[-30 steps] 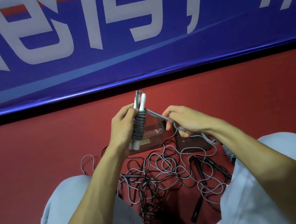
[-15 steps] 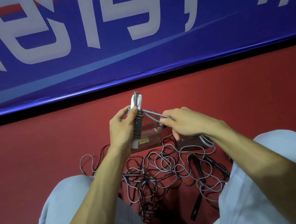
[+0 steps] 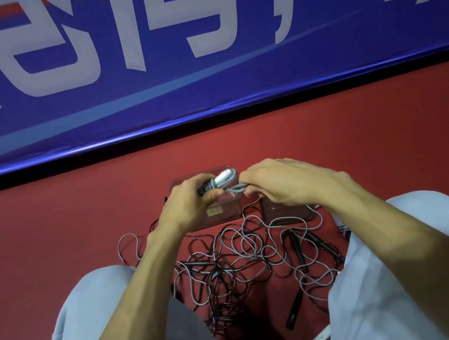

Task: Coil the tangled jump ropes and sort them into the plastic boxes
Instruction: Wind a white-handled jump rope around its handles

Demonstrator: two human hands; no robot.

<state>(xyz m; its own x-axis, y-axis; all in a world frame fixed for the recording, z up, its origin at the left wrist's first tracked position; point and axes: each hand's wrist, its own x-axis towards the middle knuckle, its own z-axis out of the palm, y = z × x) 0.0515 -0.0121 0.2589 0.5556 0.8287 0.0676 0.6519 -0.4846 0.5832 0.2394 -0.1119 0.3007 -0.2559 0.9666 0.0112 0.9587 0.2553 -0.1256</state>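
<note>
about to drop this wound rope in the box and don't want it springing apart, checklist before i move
1. Grip: left hand holds the grey rope bundle: ok.
2. End tucked: not ok, the loose loop sticks out, pinched by the right hand.
3. Target: clear box lies below the bundle: ok.
4. Room in that box: cannot tell, the hands hide most of it.
5. Bundle free of the tangle on the floor: cannot tell.
</note>
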